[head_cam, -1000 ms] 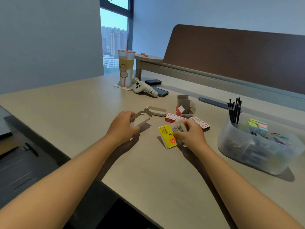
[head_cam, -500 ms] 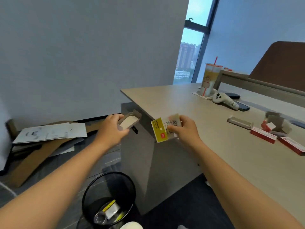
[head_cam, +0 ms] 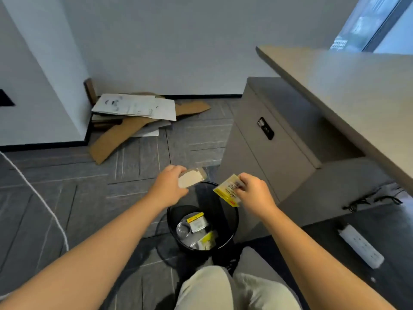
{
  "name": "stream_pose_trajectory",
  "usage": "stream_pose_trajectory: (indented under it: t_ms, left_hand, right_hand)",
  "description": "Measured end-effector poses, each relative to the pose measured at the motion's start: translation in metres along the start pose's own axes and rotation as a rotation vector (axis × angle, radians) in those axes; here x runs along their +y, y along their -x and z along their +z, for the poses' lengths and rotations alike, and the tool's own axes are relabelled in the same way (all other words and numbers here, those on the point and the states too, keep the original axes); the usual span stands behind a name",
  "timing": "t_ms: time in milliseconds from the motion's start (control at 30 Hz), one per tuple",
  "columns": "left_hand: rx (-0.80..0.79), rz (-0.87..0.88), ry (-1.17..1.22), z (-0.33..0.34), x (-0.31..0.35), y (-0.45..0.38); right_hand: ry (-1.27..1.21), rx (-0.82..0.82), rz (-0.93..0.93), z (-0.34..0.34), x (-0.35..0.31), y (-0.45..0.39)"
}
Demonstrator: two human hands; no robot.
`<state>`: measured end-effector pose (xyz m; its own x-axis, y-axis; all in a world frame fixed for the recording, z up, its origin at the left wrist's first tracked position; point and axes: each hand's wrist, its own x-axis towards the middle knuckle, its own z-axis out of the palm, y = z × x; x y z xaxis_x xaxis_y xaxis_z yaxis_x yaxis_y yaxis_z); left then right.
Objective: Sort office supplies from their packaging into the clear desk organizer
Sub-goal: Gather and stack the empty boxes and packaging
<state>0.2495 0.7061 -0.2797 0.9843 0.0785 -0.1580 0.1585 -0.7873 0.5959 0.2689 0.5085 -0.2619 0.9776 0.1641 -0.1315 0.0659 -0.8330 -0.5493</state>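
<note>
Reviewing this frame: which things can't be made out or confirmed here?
- Printing on the yellow package, head view: blurred and partly covered by the right hand.
- Whether the cardboard tray in the left hand holds anything: blurred, partly covered by that hand.
- Litter in the black bin: small and dark.
- The clear desk organizer: outside the frame.
</note>
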Motion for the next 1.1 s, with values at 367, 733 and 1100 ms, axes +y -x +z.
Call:
stream_pose_trajectory:
  t_ms: [367, 733, 1100]
  left_hand:
    - [-0.314, -0.121, -0.081, 0.117, -0.074, -0.074]
    - [-0.439, -0.113, -0.258, 0.126, -0.089, -0.079]
    - [-0.157, 0.121, -0.295, 0.004, 0.006, -0.039]
  right_hand:
    - [0.086, -0.370, 0.067, 0.119, 0.076, -0.073]
    - [0.130, -0.468, 0.067, 0.134, 0.087, -0.073]
    - [0.154, -0.144, -0.136, 0.010, -0.006, -0.028]
